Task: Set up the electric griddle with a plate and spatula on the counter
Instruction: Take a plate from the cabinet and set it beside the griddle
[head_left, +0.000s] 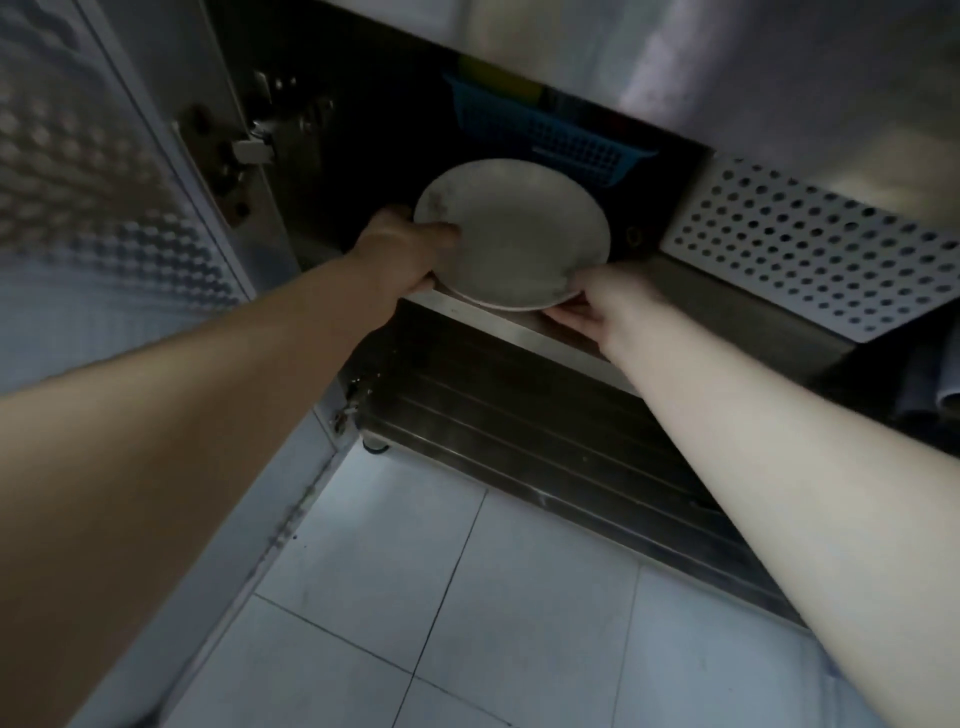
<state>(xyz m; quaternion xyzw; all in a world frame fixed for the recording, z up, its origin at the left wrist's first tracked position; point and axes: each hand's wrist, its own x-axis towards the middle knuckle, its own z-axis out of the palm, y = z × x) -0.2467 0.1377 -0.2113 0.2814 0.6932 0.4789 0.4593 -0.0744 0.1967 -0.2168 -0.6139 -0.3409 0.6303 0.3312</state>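
Plate at the open cabinet shelf edge, left grip pinching its left rim, right grip clamped under near rim; keep it level, lift clear of shelf lip, mind blue basket behind.

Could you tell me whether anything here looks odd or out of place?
The plate, held by the left hand and right hand, looks dull with grey smudges near its rim, perhaps dust; the dim, blurred view leaves that uncertain.
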